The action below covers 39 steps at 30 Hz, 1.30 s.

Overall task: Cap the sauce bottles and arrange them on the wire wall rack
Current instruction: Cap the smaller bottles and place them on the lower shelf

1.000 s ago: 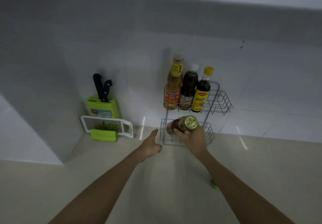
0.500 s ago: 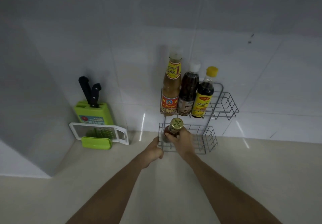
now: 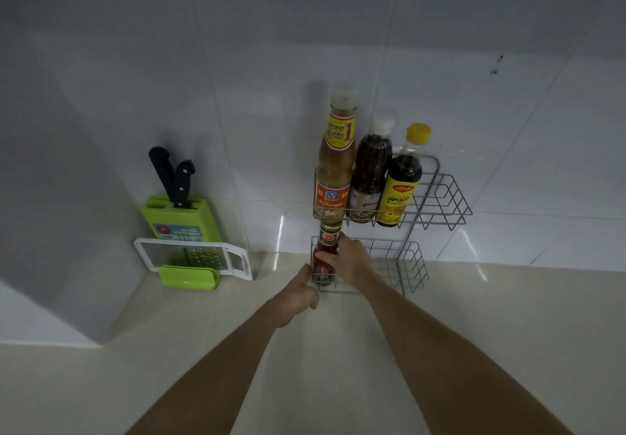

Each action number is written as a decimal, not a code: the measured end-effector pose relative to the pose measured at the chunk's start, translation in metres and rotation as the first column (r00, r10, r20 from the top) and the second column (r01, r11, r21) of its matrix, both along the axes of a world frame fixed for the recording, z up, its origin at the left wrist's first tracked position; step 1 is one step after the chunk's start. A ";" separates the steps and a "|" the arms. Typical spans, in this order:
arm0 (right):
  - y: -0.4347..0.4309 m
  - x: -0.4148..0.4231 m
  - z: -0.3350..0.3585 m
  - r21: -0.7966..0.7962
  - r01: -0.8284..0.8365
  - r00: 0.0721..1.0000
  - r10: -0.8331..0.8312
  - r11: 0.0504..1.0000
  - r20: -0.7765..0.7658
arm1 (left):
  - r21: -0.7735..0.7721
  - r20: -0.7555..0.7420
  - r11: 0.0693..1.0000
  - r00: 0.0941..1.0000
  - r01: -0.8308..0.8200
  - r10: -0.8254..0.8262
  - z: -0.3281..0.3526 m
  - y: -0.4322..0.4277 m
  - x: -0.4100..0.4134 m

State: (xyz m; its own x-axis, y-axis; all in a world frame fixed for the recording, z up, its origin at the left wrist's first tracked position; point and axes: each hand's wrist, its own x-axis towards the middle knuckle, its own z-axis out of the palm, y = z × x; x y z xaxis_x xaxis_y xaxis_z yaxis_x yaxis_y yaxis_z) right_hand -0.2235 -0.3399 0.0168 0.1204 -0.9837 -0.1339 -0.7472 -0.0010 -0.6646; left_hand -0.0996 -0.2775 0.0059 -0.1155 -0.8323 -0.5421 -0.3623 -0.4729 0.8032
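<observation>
Head view, centre frame: small sauce bottle (image 3: 322, 272) upright at left end of wire rack (image 3: 437, 200) lower basket, gripped by right hand (image 3: 352, 261); left hand (image 3: 296, 295) curled against basket's corner, grip unclear; 3 capped bottles (image 3: 369, 170) above.

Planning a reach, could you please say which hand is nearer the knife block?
Left. The left hand is right of the knife block; the right hand, farther right, grips a bottle.

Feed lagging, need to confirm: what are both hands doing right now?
Left hand: curled beside the lower basket; grip cannot be told.
Right hand: holding the small sauce bottle.
</observation>
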 end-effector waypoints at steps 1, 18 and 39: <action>0.000 0.002 -0.001 0.006 -0.010 1.000 0.010 1.000 -0.013 | 0.001 0.008 1.000 1.000 0.005 -0.005 0.000 0.000 0.000; 0.092 -0.026 0.033 -0.059 -0.107 0.970 0.117 0.992 0.211 | -0.215 0.144 0.974 0.984 -0.069 0.102 0.019 0.067 0.011; 0.339 -0.067 0.069 -0.138 -0.694 0.710 0.640 0.706 -0.295 | -0.254 0.116 0.940 0.972 0.228 -0.204 -0.020 0.338 -0.023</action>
